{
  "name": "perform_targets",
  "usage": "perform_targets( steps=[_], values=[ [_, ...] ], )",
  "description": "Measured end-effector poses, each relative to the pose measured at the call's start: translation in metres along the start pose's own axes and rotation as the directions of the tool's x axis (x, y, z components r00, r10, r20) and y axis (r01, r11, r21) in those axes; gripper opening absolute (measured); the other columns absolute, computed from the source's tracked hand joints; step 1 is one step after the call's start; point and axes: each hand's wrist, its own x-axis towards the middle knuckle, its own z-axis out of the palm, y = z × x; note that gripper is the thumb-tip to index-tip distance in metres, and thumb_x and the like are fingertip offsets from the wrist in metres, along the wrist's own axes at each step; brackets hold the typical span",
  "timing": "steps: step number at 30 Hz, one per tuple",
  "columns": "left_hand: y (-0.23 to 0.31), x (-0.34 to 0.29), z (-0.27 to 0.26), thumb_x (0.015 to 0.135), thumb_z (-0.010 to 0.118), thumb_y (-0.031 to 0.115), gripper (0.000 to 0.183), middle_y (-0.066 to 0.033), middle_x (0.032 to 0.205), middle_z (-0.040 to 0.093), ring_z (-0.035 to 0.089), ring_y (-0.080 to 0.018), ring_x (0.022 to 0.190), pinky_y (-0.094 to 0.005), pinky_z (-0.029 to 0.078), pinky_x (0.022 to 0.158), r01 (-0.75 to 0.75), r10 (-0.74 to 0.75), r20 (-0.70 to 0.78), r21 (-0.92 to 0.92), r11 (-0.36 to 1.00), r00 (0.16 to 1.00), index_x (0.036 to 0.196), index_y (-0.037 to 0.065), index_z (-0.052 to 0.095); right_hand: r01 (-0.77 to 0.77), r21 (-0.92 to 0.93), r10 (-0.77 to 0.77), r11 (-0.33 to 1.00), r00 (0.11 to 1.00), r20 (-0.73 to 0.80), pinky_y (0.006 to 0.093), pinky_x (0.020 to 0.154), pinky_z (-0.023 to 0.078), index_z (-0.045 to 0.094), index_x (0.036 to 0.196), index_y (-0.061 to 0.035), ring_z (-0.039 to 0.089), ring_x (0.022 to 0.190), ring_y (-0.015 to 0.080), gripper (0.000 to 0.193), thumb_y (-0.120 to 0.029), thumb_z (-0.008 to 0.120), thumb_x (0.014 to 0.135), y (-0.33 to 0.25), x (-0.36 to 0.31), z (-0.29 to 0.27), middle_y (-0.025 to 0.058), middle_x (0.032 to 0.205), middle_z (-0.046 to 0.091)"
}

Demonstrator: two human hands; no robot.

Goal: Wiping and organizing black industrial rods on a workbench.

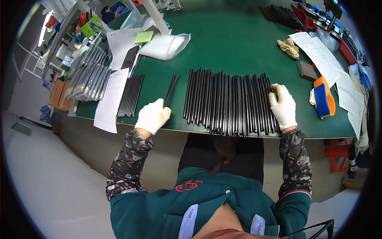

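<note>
A wide row of thin black rods [223, 103] lies side by side on the green table in front of me, their near ends close to its edge. My left hand [153, 115], in a white glove, is closed round a couple of black rods [172, 89] that point away from me, left of the row. At the row's right end, my white-gloved right hand [283, 106] has its fingers curled against the outermost black rod, with the fingertips partly hidden. A smaller group of black rods [131, 95] lies farther left, beside a paper sheet.
Bagged packs [89, 73] are stacked at the left, near printed sheets [107, 103] and a clear plastic bag [167, 46]. To the right are an orange and blue tape-like roll [324, 97], a dark block [307, 71] and a crumpled glove [288, 48]. More dark rods [280, 18] lie far right.
</note>
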Motion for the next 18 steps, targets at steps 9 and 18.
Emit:
perform_targets(
  steps=[9,18],
  values=[
    [0.013,-0.003,0.047,0.085,0.064,0.038,0.039,-0.0128,0.114,0.058,0.053,-0.033,0.109,-0.0437,0.045,0.089,-0.311,0.211,-0.418,-0.187,0.932,0.884,0.11,0.009,0.057,0.051,0.006,-0.05,0.999,0.995,-0.09,0.0373,0.076,0.05,0.061,0.1,-0.0091,0.063,0.087,0.0306,0.017,-0.019,0.059,0.086,0.007,-0.041,-0.008,0.0108,0.095,0.064],
    [0.003,-0.005,0.064,0.088,0.061,0.029,0.057,-0.0071,0.146,0.04,0.034,-0.0279,0.138,-0.0501,0.032,0.109,-0.429,0.379,-0.325,-0.099,0.898,0.867,0.141,0.017,0.041,-0.102,0.054,0.1,0.993,0.995,0.029,0.0377,0.081,0.05,0.063,0.103,-0.0083,0.063,0.091,0.0302,0.025,-0.024,0.055,0.086,0.003,-0.042,-0.02,0.0113,0.097,0.065]
  ],
)
